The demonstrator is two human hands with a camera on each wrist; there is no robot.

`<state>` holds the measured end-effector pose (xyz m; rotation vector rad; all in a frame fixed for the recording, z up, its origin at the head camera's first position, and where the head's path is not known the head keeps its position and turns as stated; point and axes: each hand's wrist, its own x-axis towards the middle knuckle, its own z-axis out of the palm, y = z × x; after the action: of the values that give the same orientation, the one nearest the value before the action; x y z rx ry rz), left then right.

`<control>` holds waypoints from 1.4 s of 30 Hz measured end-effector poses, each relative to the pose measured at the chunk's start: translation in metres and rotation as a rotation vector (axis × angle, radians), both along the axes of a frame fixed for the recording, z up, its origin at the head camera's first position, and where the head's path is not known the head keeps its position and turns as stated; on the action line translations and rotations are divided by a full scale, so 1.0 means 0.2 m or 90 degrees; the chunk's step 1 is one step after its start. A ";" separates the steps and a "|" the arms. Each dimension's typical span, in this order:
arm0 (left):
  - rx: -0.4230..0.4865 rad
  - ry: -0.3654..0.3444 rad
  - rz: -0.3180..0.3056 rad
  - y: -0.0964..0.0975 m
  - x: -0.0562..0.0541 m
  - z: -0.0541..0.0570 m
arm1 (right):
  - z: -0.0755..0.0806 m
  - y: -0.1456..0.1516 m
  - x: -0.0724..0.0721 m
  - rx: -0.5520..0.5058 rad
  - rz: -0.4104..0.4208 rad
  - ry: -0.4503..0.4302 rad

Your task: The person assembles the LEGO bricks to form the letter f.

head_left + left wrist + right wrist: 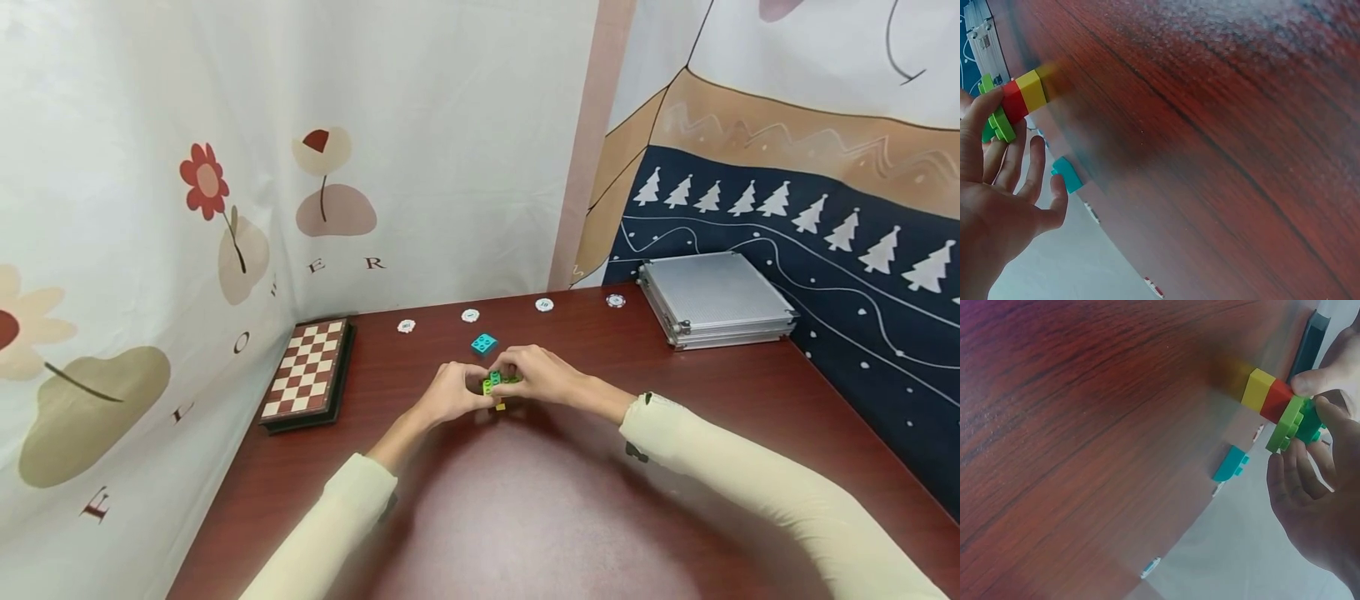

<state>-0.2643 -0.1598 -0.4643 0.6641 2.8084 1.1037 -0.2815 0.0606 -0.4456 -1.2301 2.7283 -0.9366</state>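
Note:
Both hands meet at a small stack of toy building blocks in the middle of the table. A yellow block [1258,389] is at its bottom, close to the tabletop, with a red block [1277,402] above it. Across the top lies a longer light green block [1285,425]. My left hand [453,394] grips the stack near the red and light green blocks with thumb and fingers. My right hand [542,375] pinches a darker green block [1308,422] against the light green one's studded top. Fingers partly hide both green blocks. A turquoise block [483,343] lies just beyond the hands.
Several poker chips [544,305] lie in a row along the table's back edge. On the left sits a checkered chessboard box [307,371]. A silver metal case [716,292] stands at the back right. Printed curtains [450,150] hang behind the table [525,517].

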 end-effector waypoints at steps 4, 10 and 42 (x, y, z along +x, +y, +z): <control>0.002 -0.001 0.004 0.00 0.00 0.00 | 0.00 0.00 0.00 0.005 -0.005 0.012; 0.000 0.001 0.014 0.00 0.00 0.00 | -0.01 0.00 0.01 0.021 -0.018 0.033; 0.009 0.004 -0.003 -0.01 0.01 -0.01 | -0.04 -0.01 0.04 0.035 -0.025 0.078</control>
<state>-0.2614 -0.1622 -0.4670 0.6765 2.8045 1.1247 -0.2732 0.0593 -0.4538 -1.2696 2.8613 -0.8087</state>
